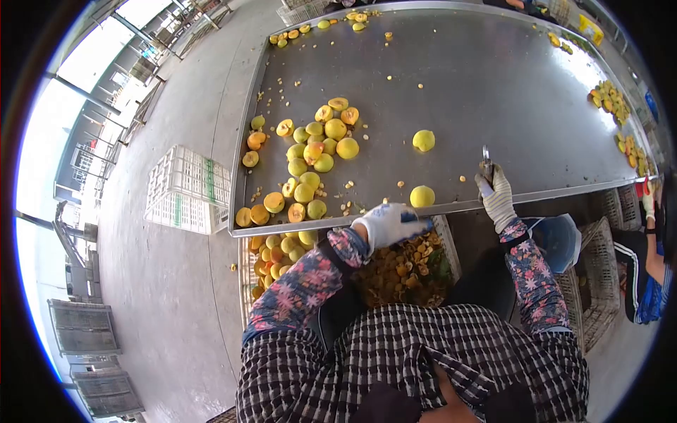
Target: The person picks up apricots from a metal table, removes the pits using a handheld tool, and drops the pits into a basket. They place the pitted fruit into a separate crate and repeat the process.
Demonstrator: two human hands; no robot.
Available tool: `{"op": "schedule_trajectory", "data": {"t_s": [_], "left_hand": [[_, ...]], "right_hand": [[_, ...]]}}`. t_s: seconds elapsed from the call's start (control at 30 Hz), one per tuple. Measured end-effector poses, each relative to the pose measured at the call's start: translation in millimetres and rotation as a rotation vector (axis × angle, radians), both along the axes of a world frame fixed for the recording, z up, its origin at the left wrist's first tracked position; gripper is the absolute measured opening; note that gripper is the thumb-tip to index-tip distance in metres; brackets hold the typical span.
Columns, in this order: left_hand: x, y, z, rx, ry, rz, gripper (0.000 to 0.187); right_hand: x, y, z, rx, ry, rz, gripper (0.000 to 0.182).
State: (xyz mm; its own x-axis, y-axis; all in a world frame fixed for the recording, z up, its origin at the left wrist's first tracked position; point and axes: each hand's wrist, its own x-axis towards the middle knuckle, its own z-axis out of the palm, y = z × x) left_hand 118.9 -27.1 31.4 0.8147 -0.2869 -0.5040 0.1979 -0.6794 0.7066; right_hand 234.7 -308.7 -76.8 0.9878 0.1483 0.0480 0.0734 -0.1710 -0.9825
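My left hand [393,224], in a white glove with blue fingers, hovers over the table's near edge. Its fingers stretch to the right, and I see nothing held in them. My right hand [496,194], also gloved, is closed around a small metal tool [486,152] whose shiny, looped tip points away from me over the table. Between the hands, a whole yellow peach [422,197] lies near the edge, with another peach [424,141] farther in. Whole and halved peaches [312,144] are heaped on the table's left part.
The metal table [465,77] has a raised rim and scattered bits. Below it are a crate of peaches [271,257], a crate of scraps [405,271] and a blue bucket [556,240]. A white crate [187,187] stands left. Cut fruit [612,102] and a person [645,261] are right.
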Motion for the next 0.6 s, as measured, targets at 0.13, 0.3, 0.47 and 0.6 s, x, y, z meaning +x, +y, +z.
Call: {"op": "schedule_trajectory", "data": {"t_s": [0.13,0.3,0.47,0.6], "left_hand": [[-16.5,16.4,8.0,-0.068,0.019,-0.118,0.042],[7.6,88.2,-50.0,-0.01,-0.522,0.151,0.033],[23.9,78.2,-57.0,0.459,-0.311,0.021,0.036],[11.9,27.0,-50.3,0.191,-0.352,-0.126,0.041]], "right_hand": [[2.9,0.2,-7.7,-0.005,-0.092,-0.006,0.023],[-15.5,3.3,63.6,-0.788,-0.221,0.038,0.03],[26.7,-9.8,-49.2,-0.254,-0.029,0.098,0.055],[-19.9,-5.5,45.4,-0.486,-0.193,0.108,0.046]]}}
